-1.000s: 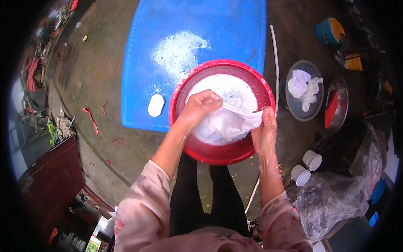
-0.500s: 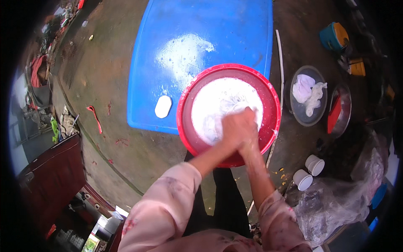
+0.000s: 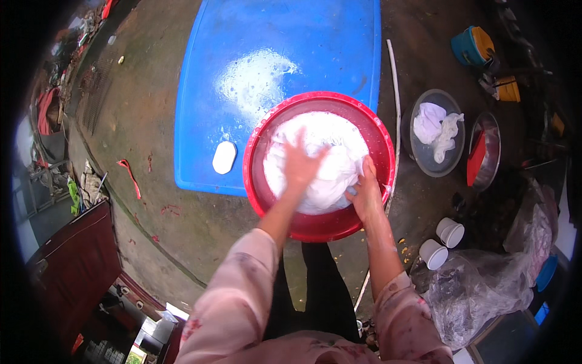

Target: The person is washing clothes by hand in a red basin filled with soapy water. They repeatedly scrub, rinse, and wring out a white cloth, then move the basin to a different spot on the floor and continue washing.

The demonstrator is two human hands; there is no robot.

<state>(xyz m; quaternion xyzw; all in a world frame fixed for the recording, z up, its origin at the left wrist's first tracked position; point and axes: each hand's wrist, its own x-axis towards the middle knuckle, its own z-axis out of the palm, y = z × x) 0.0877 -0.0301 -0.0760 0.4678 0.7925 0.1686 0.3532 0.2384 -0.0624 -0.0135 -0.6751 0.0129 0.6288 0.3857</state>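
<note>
A red basin [image 3: 381, 130] at the near edge of the blue table [image 3: 200, 151] holds foamy water and a wet white cloth [image 3: 333, 176]. My left hand [image 3: 300, 167] is over the left part of the foam, its fingers spread and slightly blurred. At the basin's right inner side, my right hand [image 3: 368, 193] has the cloth's edge between thumb and fingers. A pale bar of soap [image 3: 224, 158] lies on the table, left of the basin.
To the right, a grey basin [image 3: 436, 167] holds pale cloths, beside a metal basin [image 3: 492, 164] with a red object. White tubs [image 3: 433, 254] and plastic sheeting [image 3: 473, 297] lie nearer. A white pipe [image 3: 395, 91] runs along the table's right side.
My hands, pressed together on the cloth before, have parted. The left moved left with fingers spread; the right shifted to the basin's right side. The white cloth is more spread out.
</note>
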